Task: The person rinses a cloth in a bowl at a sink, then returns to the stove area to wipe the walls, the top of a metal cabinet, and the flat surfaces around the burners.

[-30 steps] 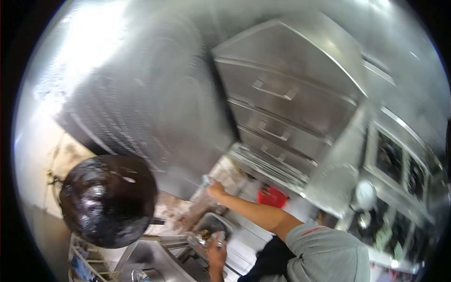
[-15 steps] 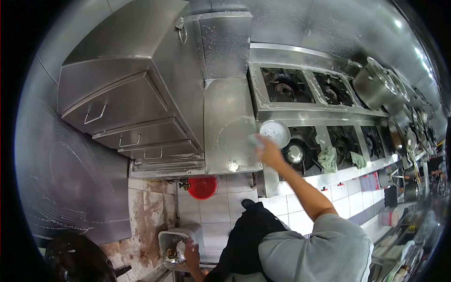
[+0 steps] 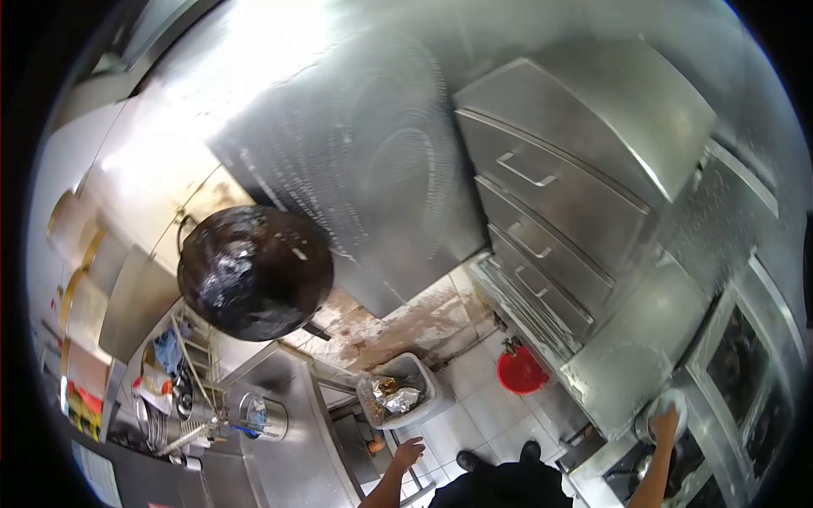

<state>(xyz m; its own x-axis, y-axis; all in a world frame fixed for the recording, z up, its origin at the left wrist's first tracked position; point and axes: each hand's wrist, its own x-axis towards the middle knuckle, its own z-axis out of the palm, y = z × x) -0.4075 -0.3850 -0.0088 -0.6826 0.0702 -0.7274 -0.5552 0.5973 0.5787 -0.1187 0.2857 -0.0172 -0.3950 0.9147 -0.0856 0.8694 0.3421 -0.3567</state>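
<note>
At the lower right, my right hand [image 3: 665, 425] reaches into a round white bowl [image 3: 648, 421] at the edge of the stove; its fingertips are hidden in the bowl. My left hand [image 3: 409, 454] hangs over the floor with its fingers apart and nothing in it, nearest to the grey bin [image 3: 429, 408] that holds crumpled foil. Left of the bowl lies a bare steel worktop [image 3: 639, 347], wet on its surface. Above it stands the steel cabinet with drawers [image 3: 550, 195].
A large dark wok [image 3: 254, 273] hangs at the wall on the left. A soapy steel panel [image 3: 373, 161] covers the wall. Below are a steel counter [image 3: 292, 457], a metal pot [image 3: 269, 416] and a red basin [image 3: 521, 372] on the floor.
The view has swung left, bringing the wok and counter into sight. My right hand has gone from the worktop side of the bowl into it. My left hand now shows farther from the bin.
</note>
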